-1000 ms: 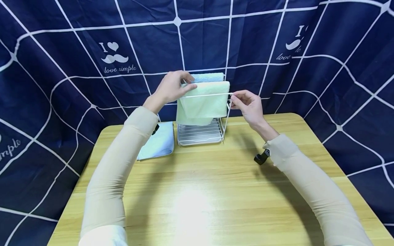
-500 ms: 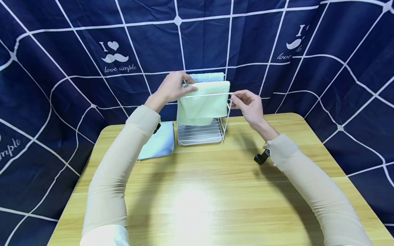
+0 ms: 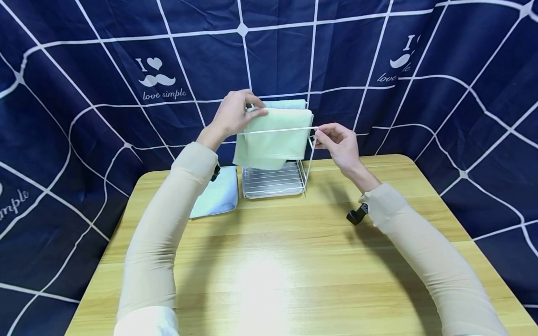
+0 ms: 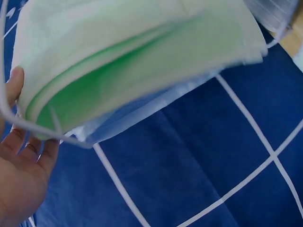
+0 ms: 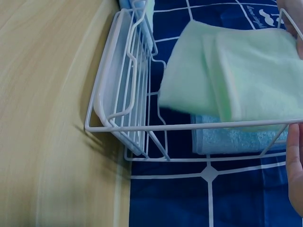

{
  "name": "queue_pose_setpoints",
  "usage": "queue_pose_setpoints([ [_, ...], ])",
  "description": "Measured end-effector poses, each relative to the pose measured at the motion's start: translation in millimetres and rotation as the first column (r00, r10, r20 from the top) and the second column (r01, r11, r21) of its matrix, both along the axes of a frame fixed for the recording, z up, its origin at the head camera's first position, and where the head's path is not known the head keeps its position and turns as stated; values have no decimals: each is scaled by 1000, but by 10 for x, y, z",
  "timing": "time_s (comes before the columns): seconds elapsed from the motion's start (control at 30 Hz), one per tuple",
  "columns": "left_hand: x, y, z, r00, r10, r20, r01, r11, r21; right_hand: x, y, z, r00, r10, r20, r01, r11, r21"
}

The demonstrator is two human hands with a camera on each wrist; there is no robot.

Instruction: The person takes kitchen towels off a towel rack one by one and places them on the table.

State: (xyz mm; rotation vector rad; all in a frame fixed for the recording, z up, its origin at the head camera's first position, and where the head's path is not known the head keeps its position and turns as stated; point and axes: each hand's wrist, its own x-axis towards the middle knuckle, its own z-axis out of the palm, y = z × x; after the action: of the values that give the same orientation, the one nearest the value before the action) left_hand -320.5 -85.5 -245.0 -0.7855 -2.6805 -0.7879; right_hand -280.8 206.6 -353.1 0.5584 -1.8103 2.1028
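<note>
My left hand (image 3: 236, 113) pinches the top left corner of a folded light green towel (image 3: 277, 135). In the left wrist view the towel's fold (image 4: 118, 80) gapes beside the fingers. The towel hangs at the upper part of a white wire rack (image 3: 308, 170), behind its front top bar. My right hand (image 3: 339, 145) holds the rack's upper right front corner between thumb and fingers. Behind the green towel a blue towel (image 3: 286, 104) hangs on the rear of the rack, mostly covered; its lower part (image 5: 236, 137) shows in the right wrist view.
Another folded blue towel (image 3: 218, 193) lies on the wooden table (image 3: 319, 261) to the left of the rack. A tray (image 3: 273, 182) with wire bars over it forms the rack's base. A dark blue curtain (image 3: 353, 56) with white lines hangs close behind.
My left hand has risen slightly, drawing the green towel up and to the left; its right edge has come away from the rack's right side. The right hand stays on the corner.
</note>
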Motion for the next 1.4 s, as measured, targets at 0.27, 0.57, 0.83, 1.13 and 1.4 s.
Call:
queue_pose_setpoints([
  [0.27, 78, -42, 110, 999, -33, -27, 35, 993, 113, -14, -6, 7, 1000, 4, 2, -4, 1000, -24],
  [0.57, 201, -40, 101, 996, -83, -39, 86, 993, 87, 7, -14, 23, 1000, 12, 14, -12, 1000, -24],
  [0.83, 196, -58, 11, 997, -76, -32, 74, 996, -59, -10, -9, 12, 1000, 6, 7, -6, 1000, -21],
  [1.13, 159, -64, -7, 996, -86, 17, 87, 994, -70, -11, -13, 8, 1000, 3, -5, -3, 1000, -23],
  [1.4, 118, -50, -16, 998, -56, 11, 57, 996, -72, -6, -19, 4, 1000, 9, -6, -9, 1000, -30],
])
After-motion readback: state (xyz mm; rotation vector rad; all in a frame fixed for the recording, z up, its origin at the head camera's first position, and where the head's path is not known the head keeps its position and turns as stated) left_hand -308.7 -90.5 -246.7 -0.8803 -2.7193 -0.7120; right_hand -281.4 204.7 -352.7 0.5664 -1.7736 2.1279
